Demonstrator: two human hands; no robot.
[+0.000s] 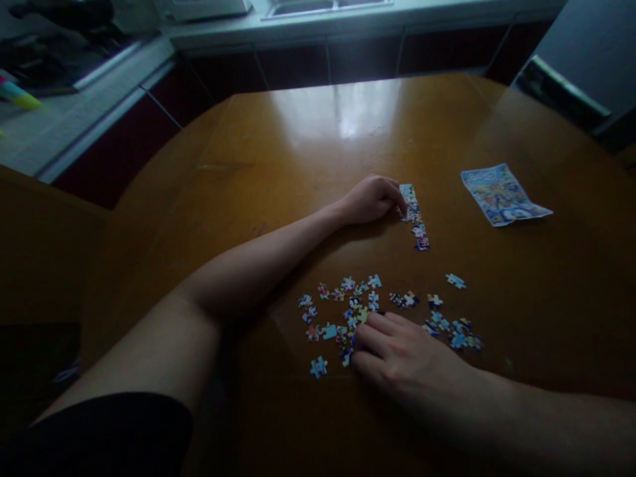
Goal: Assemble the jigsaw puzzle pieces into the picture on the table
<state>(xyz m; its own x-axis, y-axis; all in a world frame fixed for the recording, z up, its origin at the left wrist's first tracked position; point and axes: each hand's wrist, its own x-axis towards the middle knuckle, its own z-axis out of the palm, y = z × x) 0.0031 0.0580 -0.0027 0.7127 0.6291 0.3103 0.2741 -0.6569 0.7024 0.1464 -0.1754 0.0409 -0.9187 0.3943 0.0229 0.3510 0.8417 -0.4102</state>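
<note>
My left hand [372, 200] reaches across the table with its fingers curled down. Its fingertips touch the left edge of a narrow strip of joined jigsaw puzzle [420, 228], at a puzzle piece [401, 213] partly covered by the fingers. Closer to me, my right hand [397, 351] rests with bent fingers among loose puzzle pieces [348, 283]. Its fingertips point down and are mostly hidden; whatever lies in them cannot be made out. More pieces [458, 338] lie beside its knuckles on the right, and a single blue piece [318, 367] lies to its left.
A creased, printed picture sheet [507, 199] lies at the right on the wooden table [298, 146]. One pale piece [456, 281] sits apart below it. Behind the table run a counter [213, 33] and a sink [308, 8]. A chair back [44, 245] stands at the left.
</note>
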